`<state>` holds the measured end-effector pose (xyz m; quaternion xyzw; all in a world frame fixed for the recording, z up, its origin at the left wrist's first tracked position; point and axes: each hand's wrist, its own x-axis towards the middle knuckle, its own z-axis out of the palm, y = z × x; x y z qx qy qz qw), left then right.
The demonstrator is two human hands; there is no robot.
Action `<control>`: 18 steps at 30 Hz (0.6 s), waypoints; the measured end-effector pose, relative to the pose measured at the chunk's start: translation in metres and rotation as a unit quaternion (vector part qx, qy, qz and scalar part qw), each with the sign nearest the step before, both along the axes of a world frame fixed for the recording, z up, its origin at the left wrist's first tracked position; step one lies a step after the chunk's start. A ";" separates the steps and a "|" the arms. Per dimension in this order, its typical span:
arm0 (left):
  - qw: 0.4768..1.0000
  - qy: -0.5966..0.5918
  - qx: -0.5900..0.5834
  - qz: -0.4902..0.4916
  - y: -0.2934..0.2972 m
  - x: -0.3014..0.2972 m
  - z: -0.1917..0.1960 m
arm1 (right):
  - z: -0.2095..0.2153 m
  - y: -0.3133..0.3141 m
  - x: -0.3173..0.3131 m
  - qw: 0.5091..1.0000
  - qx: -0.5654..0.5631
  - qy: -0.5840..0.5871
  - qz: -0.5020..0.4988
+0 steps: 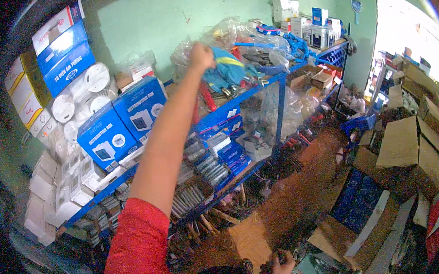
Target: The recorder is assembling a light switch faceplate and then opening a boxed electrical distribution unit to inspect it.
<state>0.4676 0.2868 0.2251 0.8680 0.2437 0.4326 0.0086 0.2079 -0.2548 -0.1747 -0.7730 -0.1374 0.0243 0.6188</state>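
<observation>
Nearest you, at about five o'clock low in the view, your right hand (282, 266) hangs by a small dark object (270, 267) above the orange-brown floor (297, 193); it looks closed on it, but the blur keeps me from telling how the fingers sit.

Your left arm in the red sleeve (138, 243) runs up toward twelve o'clock, and your left hand (202, 57) is bunched in a fist, fingers closed on the top of a blue-and-yellow item in a clear plastic bag (227, 71) lying on the top level of the blue metal shelf rack (243, 95).

At nine o'clock from that arm, blue and white cardboard boxes (123, 125) lean against round white fittings (82, 94). Farther off, at two to three o'clock, brown cardboard cartons (407, 150) stand stacked.

The risk I see: the bag lies among other loose clear bags (237, 34) and tools with red handles (208, 96). If you pull sharply, the plastic could snag and drag its neighbours over the shelf edge. Your elbow passes just beside the leaning blue boxes, so a swing to nine o'clock could tip them.
</observation>
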 end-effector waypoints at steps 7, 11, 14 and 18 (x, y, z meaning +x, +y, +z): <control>0.777 -0.393 -0.381 -0.312 -0.016 -0.026 0.056 | 0.021 0.001 0.005 0.996 -0.033 0.064 -0.060; 0.894 -0.280 -0.226 -0.267 0.033 -0.054 0.063 | 0.026 0.011 0.007 0.995 -0.016 0.094 0.020; 0.960 0.040 -0.173 -0.215 0.018 -0.048 0.022 | 0.039 0.024 0.006 0.994 0.010 0.110 0.020; 0.870 0.315 -0.171 -0.339 -0.020 -0.053 -0.022 | 0.046 0.041 0.000 0.995 -0.028 0.071 0.068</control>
